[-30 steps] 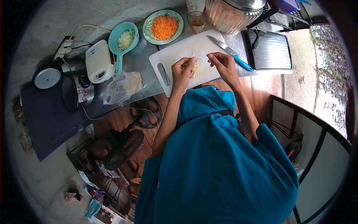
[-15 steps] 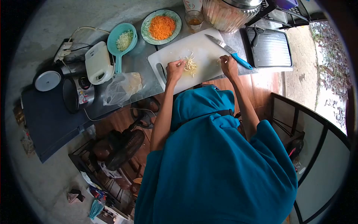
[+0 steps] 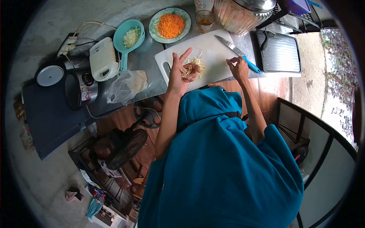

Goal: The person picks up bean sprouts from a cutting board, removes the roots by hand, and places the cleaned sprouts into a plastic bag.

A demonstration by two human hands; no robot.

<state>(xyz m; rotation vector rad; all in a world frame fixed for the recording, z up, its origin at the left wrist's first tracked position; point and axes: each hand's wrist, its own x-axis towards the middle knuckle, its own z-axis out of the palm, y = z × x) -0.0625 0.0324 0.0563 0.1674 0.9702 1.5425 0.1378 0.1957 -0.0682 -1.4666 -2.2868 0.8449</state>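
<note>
My left hand (image 3: 180, 75) is turned palm up over the left part of the white cutting board (image 3: 213, 47), with pale thin strips in its curled fingers. More pale strips (image 3: 198, 62) lie on the board just beyond it. My right hand (image 3: 239, 69) is at the board's right front edge, its thumb and fingertips pressed together; what they hold, if anything, is too small to make out. Beside it lies a knife (image 3: 251, 65) with a blue handle, its blade on the board.
Behind the board stand a plate (image 3: 153, 33) of orange shreds, a glass (image 3: 205, 22) and a large ribbed jar (image 3: 240, 17). To the left are a teal strainer (image 3: 124, 59), a plastic bag (image 3: 123, 88) and a white appliance (image 3: 103, 60). A black grill pan (image 3: 280, 53) is at the right.
My left hand has turned palm up and gathered some of the pale strips, with its index finger and thumb spread. The pile on the board is smaller. The view has shifted slightly.
</note>
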